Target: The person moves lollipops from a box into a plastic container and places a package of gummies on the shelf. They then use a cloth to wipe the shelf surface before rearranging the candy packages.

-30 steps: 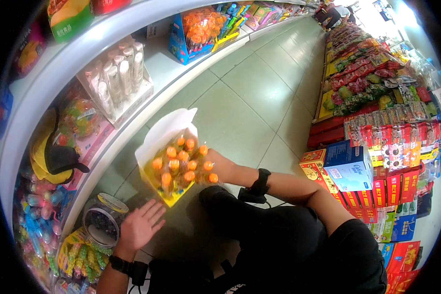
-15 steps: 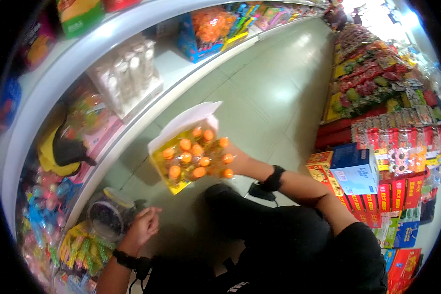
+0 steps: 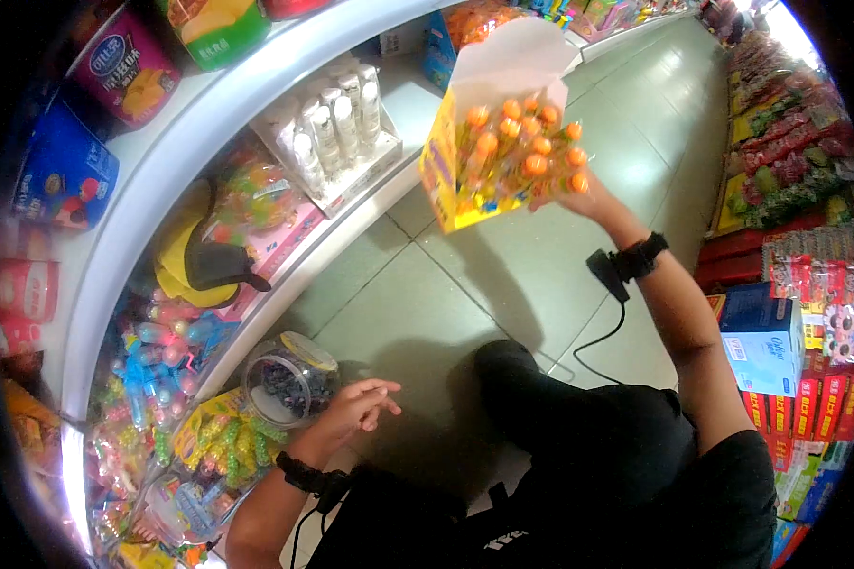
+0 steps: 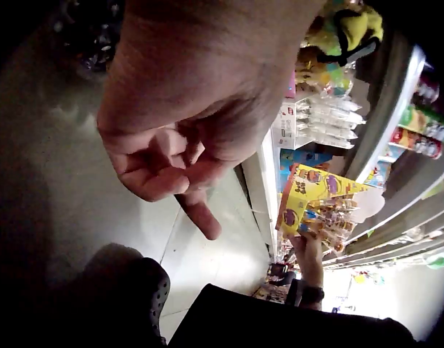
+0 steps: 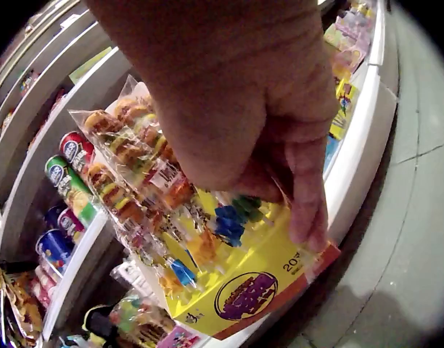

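A yellow display box [image 3: 440, 180] of candy sticks, with a raised white back flap, is held up over the aisle by my right hand [image 3: 579, 194]. Individually wrapped candies [image 3: 531, 142] with orange tops stand packed inside it. In the right wrist view the fingers [image 5: 307, 196] grip the box wall near one corner; the thumb is hidden. My left hand [image 3: 356, 408] hangs over the floor with loosely bent fingers, holding nothing. Next to it stands a clear round jar [image 3: 294, 384] of dark wrapped pieces.
A curved white shelf [image 3: 389, 199] runs along the left. On it sit a carton of white tubes [image 3: 337, 133], a yellow and black item [image 3: 194, 251] and bagged toys. Racks of red packets [image 3: 788, 142] and a blue box [image 3: 759, 337] line the right side. Tiled floor [image 3: 446, 284] lies between.
My right hand has carried the candy box forward and up toward the shelf's far part. My left hand has gone from spread fingers to loosely bent ones. The head view has shifted left.
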`<state>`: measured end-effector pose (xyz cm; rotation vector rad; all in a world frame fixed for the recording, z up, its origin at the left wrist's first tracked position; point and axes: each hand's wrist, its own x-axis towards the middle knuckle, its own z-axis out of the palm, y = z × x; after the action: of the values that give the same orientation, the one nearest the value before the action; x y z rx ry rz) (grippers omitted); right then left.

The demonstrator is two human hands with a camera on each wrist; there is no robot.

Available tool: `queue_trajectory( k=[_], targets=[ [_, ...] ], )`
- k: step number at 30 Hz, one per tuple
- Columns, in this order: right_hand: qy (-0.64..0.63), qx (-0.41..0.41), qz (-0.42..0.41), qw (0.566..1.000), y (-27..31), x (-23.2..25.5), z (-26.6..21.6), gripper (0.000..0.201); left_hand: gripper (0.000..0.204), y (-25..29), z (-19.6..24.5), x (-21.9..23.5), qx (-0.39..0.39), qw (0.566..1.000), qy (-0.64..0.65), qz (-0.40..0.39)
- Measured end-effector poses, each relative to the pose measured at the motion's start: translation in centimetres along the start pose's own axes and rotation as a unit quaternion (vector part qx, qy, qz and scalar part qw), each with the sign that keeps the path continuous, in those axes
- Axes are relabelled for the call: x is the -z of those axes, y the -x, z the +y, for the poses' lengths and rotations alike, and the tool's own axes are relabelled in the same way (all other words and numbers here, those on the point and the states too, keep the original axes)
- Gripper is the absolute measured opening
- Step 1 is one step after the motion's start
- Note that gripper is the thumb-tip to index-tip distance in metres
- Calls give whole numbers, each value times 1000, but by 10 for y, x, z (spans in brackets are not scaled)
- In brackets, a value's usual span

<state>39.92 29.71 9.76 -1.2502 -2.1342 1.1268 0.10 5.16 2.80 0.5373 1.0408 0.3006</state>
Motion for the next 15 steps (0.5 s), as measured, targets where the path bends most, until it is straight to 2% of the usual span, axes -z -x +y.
queue_trajectory(
  k=[2, 5, 6, 8, 12, 13, 14, 15],
  targets=[
    [54, 66, 83, 993, -21, 6, 28, 45, 34, 1, 0, -2, -2, 1000, -9, 11],
    [-2, 104, 108, 989, -49, 10, 37, 43, 34, -2, -1, -5, -3, 999, -34, 13],
    [-7, 104, 109, 989, -60, 12, 37, 43, 36, -2, 0, -7, -1, 999, -47, 19],
    [-133, 42, 92, 986, -82, 15, 31, 41, 37, -1, 1, -13, 8, 997, -66, 27],
    [-78, 7, 70, 994, -118, 26, 30, 53, 34, -3, -5, -19, 9, 998, -46, 33],
    [84, 133, 72, 985, -128, 32, 36, 62, 34, -5, -10, -19, 20, 999, -26, 31],
    [243, 253, 72, 934, -140, 39, 43, 71, 34, -7, -16, -17, 30, 999, -6, 28],
    [209, 272, 26, 939, -161, 43, 58, 84, 35, -9, -22, -14, 29, 999, 7, 15]
  ],
)
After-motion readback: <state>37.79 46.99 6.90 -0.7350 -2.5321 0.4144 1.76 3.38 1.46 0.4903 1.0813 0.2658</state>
